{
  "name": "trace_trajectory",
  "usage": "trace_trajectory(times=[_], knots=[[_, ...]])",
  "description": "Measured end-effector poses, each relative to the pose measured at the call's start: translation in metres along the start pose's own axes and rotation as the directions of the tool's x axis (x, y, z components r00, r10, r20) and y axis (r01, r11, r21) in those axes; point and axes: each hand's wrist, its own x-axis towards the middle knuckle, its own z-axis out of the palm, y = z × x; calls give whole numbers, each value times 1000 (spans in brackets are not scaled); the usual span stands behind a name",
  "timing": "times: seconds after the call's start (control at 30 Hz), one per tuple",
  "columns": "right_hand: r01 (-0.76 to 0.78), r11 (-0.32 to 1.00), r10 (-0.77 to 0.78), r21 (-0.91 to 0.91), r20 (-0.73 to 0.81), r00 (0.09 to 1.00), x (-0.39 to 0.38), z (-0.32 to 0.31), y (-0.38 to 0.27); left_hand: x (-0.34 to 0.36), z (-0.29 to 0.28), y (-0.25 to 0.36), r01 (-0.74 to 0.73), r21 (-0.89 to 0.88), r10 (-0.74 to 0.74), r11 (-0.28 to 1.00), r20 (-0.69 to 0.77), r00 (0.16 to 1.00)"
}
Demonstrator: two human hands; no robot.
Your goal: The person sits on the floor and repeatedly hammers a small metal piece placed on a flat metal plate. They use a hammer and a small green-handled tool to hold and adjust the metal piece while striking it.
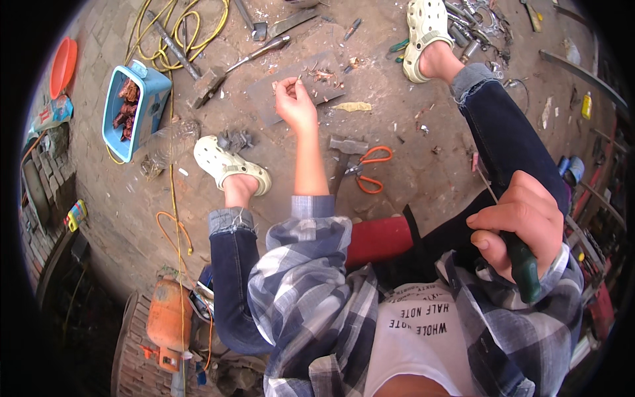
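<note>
My left hand [294, 102] is held over a flat grey plate [264, 112] on the ground, its fingers curled into a pinch. Whatever lies between those fingertips is too small to make out. Small copper-coloured scraps [323, 76] lie on the plate beyond it. My right hand [526, 218] is raised by my right thigh, wrapped round the dark green handle of a screwdriver [522, 271]. Its thin metal shaft points up and to the left; the tip is hard to make out. Nearer me lie a hammer [347, 144] and orange-handled scissors [370, 171].
A blue bin [156, 99] holding reddish-brown scraps stands at left, beside a yellow cable [173, 198]. A sledgehammer [210, 86] lies nearby. Metal parts [466, 26] lie beyond my right foot. An orange gas cylinder [169, 314] is at lower left, a red basin [63, 68] at far left.
</note>
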Motion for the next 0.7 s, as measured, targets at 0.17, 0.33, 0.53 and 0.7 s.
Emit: trace_trajectory(times=[0.17, 0.33, 0.53, 0.7], knots=[[-63, 998, 61, -31, -64, 996, -3, 4, -3, -55, -17, 116, 244, -602, -175, 760, 172, 969], [-148, 988, 154, 43, -181, 971, -1, 12, -9, -108, -56, 212, 295, -748, -85, 595, 306, 948], [-148, 945, 217, 290, -220, 951, -3, 31, -9, -147, -90, 260, 171, -681, 68, 712, 309, 949], [-25, 919, 116, 394, -209, 971, -8, 35, -12, -165, -104, 276, -129, -496, 235, 859, 159, 959]])
